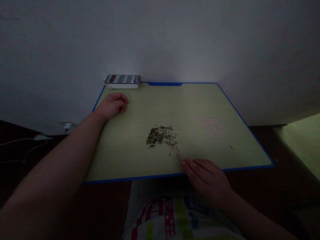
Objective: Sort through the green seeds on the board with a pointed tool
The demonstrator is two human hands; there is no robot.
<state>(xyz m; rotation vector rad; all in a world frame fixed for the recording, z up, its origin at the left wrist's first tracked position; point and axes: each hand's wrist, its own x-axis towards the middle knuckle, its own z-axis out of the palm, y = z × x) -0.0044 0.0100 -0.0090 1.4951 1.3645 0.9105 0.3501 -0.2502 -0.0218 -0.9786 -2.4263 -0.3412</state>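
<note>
My left hand (112,106) rests on the far left of a pale green board with a blue edge (140,163), its fingers curled and holding nothing. Near the board's middle lies a heap of small dark green-brown seeds (160,136), with a few strays toward my right hand (206,181). That hand sits at the near edge, its fingers pinching a small pale object (180,157), too dim to identify. To the right lies a flat patch of pale fine grains (212,126). A lone brown speck (230,146) lies beyond it.
A smartphone (122,79) lies on a white box (122,86) behind the board's far left corner. White cables (35,140) run over the dark floor at left. A white wall stands behind, and a patterned cloth (175,216) covers my lap.
</note>
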